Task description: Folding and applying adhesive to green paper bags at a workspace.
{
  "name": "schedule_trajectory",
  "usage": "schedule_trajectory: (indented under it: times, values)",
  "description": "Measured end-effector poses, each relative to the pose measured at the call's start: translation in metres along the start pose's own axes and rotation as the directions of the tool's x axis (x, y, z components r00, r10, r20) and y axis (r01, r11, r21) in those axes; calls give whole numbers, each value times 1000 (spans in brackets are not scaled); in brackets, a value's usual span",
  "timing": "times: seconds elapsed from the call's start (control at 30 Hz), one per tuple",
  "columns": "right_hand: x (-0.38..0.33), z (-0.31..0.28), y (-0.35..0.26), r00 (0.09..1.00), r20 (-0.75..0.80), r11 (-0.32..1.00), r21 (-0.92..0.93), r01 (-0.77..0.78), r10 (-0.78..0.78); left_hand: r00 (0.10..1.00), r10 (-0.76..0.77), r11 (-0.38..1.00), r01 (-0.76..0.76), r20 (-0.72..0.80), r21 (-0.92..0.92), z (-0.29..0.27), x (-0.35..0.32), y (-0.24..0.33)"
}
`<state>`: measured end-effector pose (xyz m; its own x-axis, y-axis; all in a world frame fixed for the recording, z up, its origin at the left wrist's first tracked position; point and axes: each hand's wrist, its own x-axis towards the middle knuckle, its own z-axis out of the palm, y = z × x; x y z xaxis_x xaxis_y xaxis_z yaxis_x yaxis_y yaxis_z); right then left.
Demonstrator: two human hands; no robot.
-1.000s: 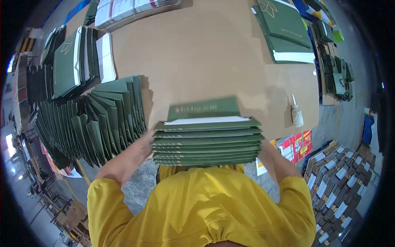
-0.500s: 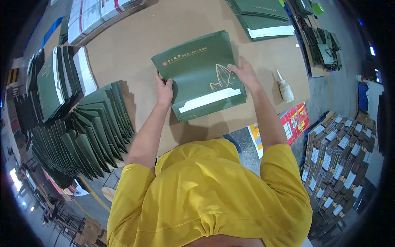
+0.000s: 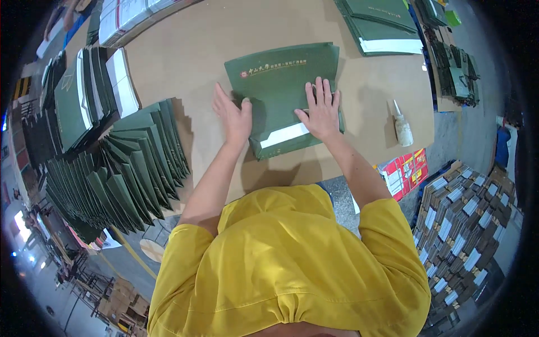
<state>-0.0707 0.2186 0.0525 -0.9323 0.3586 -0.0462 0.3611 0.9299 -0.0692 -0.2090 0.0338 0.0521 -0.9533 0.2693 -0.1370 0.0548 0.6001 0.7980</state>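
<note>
A green paper bag [image 3: 269,95] with gold print lies flat on the brown tabletop in front of me. A white strip [image 3: 285,135] runs along its near end. My right hand [image 3: 321,112] rests on the bag's right part, fingers stretched out and spread, covering some of the gold drawing. At the left edge my left hand [image 3: 234,119] is tilted on its side, fingers extended and thumb raised near the bag; whether it touches the edge I cannot tell. Neither hand grips anything.
A squeeze bottle [image 3: 403,132] with a pointed nozzle stands to the right. Fanned green bags [image 3: 137,163] crowd the table's left edge, beside white card sheets [image 3: 120,84]. More green bags [image 3: 379,25] lie at the far right; a wrapped white bundle [image 3: 132,19] is far left. Stacked bundles [image 3: 463,224] stand lower right.
The bag, held tilted by its sides before, now lies flatter on the table. My left hand has let go of its edge; my right hand has moved from the edge onto its face.
</note>
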Motion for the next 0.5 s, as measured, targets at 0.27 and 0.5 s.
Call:
schedule_trajectory:
  times: [0.27,0.5]
  values:
    - [-3,2,-4,1000,21,999,33,22,-23,755,605,507,-609,252,609,43,80,71]
    - [-3,1,-4,985,171,997,57,-42,32,813,475,526,-568,336,632,88,100,34]
